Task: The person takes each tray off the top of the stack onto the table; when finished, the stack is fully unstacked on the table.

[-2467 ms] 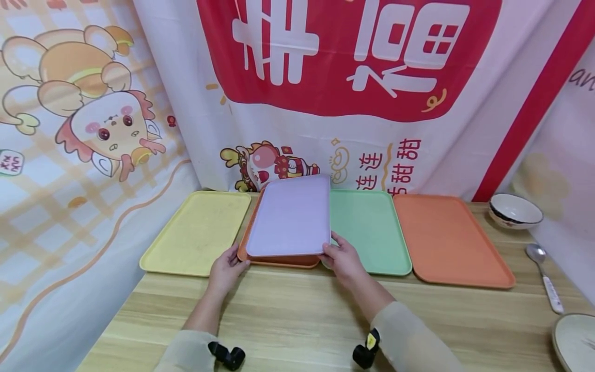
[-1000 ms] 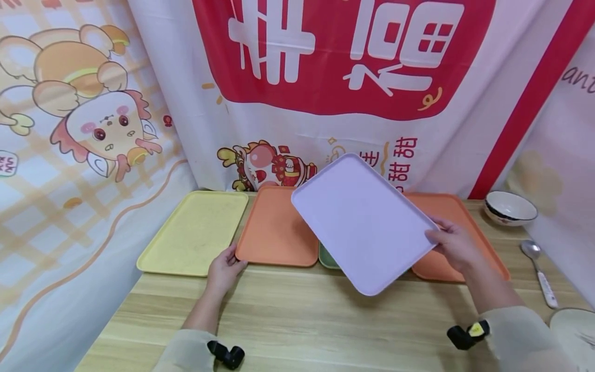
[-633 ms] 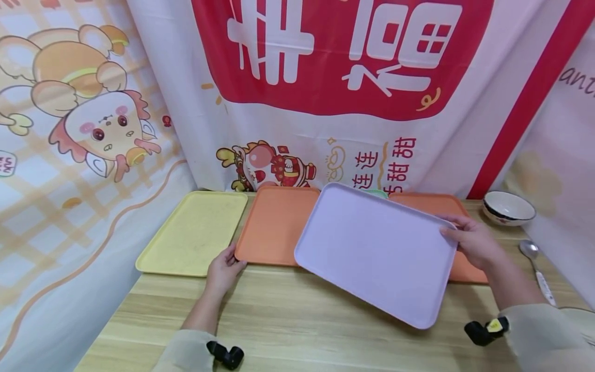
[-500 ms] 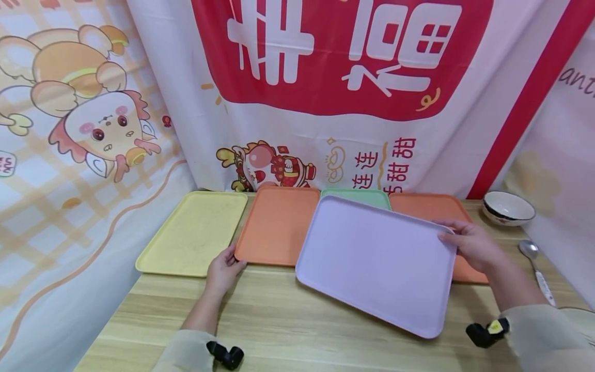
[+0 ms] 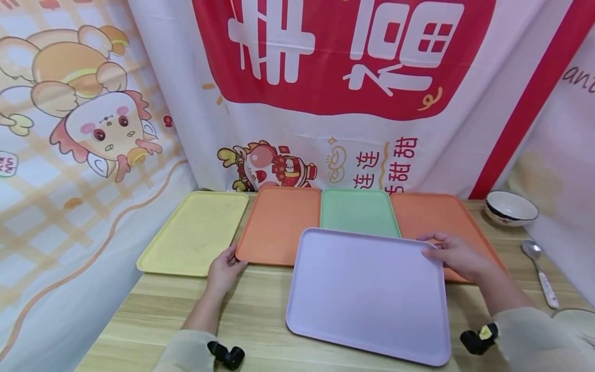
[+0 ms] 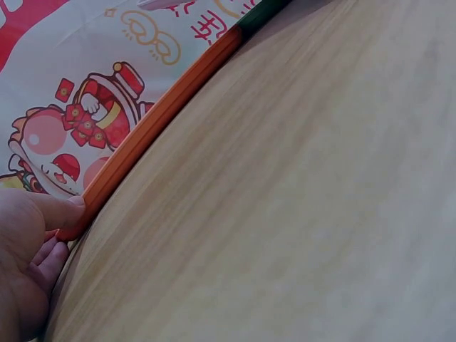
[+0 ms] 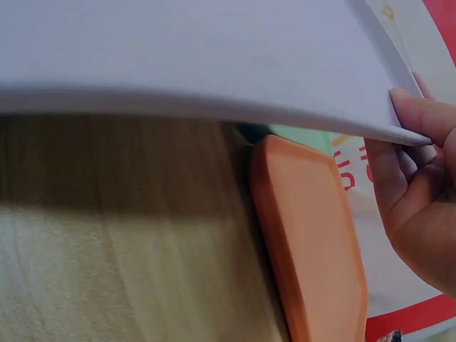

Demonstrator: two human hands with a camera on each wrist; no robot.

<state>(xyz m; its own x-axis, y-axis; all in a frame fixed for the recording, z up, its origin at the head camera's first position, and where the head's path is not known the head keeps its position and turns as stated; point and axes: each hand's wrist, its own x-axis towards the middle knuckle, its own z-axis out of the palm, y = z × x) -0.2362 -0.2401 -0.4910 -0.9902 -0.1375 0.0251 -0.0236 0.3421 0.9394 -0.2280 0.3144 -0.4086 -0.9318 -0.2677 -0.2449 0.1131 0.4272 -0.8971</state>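
wooden tabletop (image 5: 260,310) carries four trays; right hand (image 5: 453,254) pinches the lilac tray (image 5: 367,294) just above it, near side. left hand (image 5: 224,268) grips an orange tray (image 5: 278,227). setting down likely follows: lower flat, release.

- back of the surface (image 5: 260,315) is pretty much walled off: yellow tray (image 5: 195,232), orange tray (image 5: 279,225), green tray (image 5: 358,213) and a second orange tray (image 5: 432,214) sit edge to edge, right up against the hanging cloth (image 5: 325,129)
- lilac tray (image 5: 372,292) fills the middle front, raised off the wood on its right side
- bare wood front left, in front of the yellow tray
- right edge is cramped by a bowl (image 5: 510,208), spoon (image 5: 539,274) and plate (image 5: 574,330)
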